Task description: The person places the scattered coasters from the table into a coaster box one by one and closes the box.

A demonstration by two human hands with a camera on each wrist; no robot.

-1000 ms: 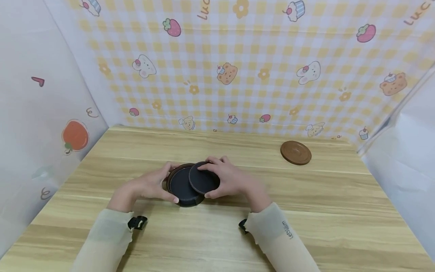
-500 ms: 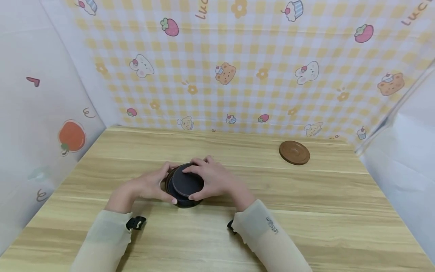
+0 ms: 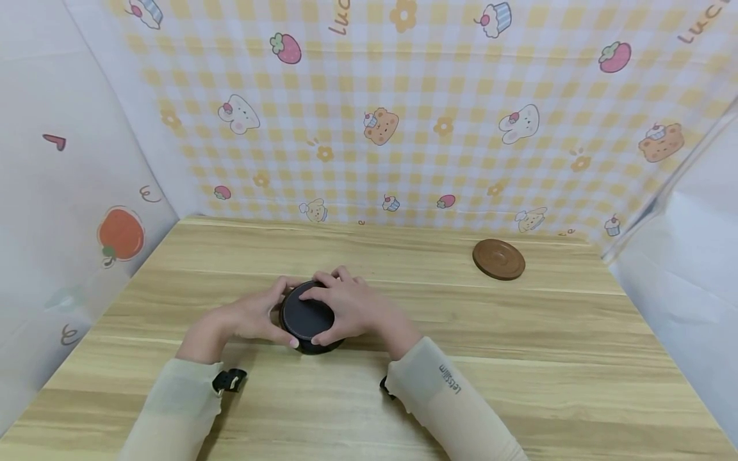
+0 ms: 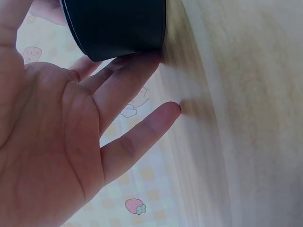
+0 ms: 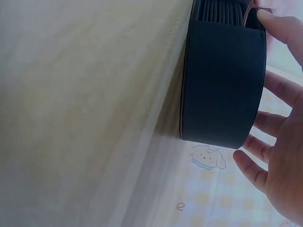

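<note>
A black round coaster holder (image 5: 222, 80) stands on the wooden table, with a stack of coasters (image 5: 220, 12) showing through the gap in its wall. My left hand (image 3: 259, 315) grips the holder from its left side, thumb at the near rim and fingers round the far side. The top dark coaster (image 3: 308, 317) has light stitching along its edge. It overlaps the holder's mouth in the head view, and my right hand (image 3: 354, 310) holds it by the edge, thumb in front and index finger over its face. In the right wrist view that coaster's edge sits tilted at the rim.
A brown round disc (image 3: 499, 259) with concentric rings lies at the back right of the wooden table (image 3: 461, 371). A yellow checked cloth (image 3: 369, 77) with cartoon prints hangs behind it. White sheets (image 3: 52, 211) stand at both sides.
My right hand has moved left with the coaster, from overhanging the holder's right side to nearly centred over it. The left hand has stayed at the holder.
</note>
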